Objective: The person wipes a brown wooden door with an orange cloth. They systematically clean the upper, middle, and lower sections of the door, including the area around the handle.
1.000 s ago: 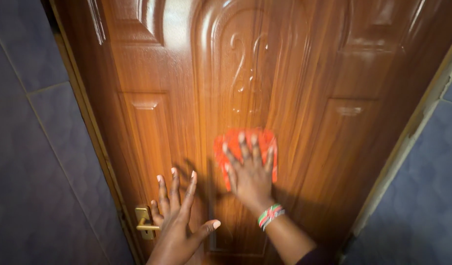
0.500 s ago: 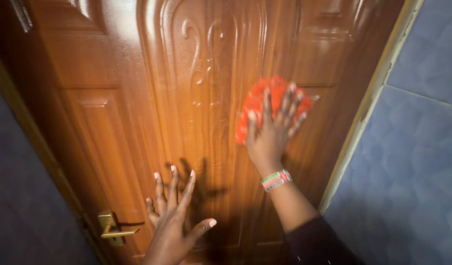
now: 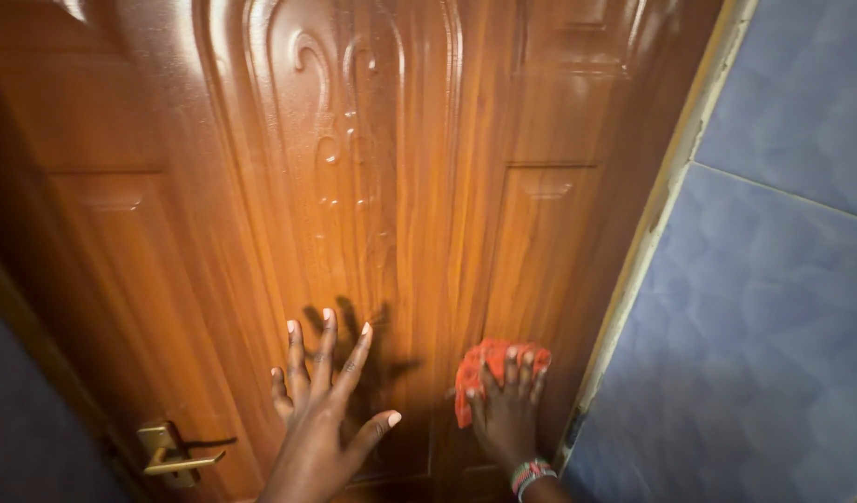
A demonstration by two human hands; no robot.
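From the head camera, looking down along a glossy brown wooden door (image 3: 400,186), no container is showing anywhere; the only thing being carried is a red-orange cloth (image 3: 479,368), and it is lying under the right hand (image 3: 505,410).

The right hand is pressing the cloth flat against the door, low on the right-hand panel and close to the door's right edge. Its fingers are spread wide and laid over the cloth, palm toward the wood, so it is pinning the cloth rather than gripping it in a fist. The cloth is bunched up, showing above the fingertips and to their left; its longer side is running roughly up and down the door, with the top edge peeking out past the fingertips. A striped bead bracelet (image 3: 531,475) is sitting on that wrist.

The left hand (image 3: 321,419) is holding nothing. It is open, fingers fanned and pointing up the door, thumb out to the right, with its shadow falling on the wood just above.

A brass lever handle (image 3: 172,454) is sticking out at the lower left, well apart from the cloth. A pale door frame (image 3: 656,224) is running beside the cloth's side, with blue-grey wall tiles (image 3: 782,279) beyond it.
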